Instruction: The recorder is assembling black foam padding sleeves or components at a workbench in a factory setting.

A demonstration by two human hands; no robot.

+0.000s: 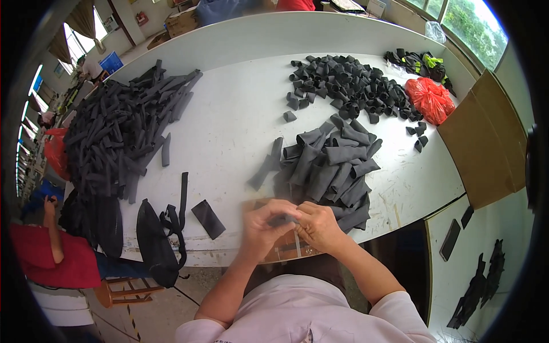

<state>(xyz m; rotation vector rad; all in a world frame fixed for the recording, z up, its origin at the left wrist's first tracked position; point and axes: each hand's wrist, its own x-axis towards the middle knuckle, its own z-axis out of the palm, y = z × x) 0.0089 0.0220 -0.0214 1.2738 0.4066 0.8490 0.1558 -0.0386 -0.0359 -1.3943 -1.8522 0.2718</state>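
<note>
My left hand [263, 226] and my right hand [319, 226] meet at the table's front edge. Their fingers are closed together around a dark grey fabric piece [280, 219], mostly hidden by the fingers. Just beyond them lies a heap of dark grey fabric tubes [337, 163], with one blurred tube [264, 171] at its left side. Beneath my hands a brown cardboard piece [286, 248] with tape lies at the edge. Farther off spreads a pile of short, rolled black fabric rings [354, 86].
Long dark strips [120, 126] are heaped at the left. A black bag [154, 243] with straps hangs over the front edge beside a flat black rectangle [208, 219]. At right are a red plastic bag [429, 100], a cardboard sheet [486, 143] and a phone [450, 240]. A person in red [54, 257] sits left.
</note>
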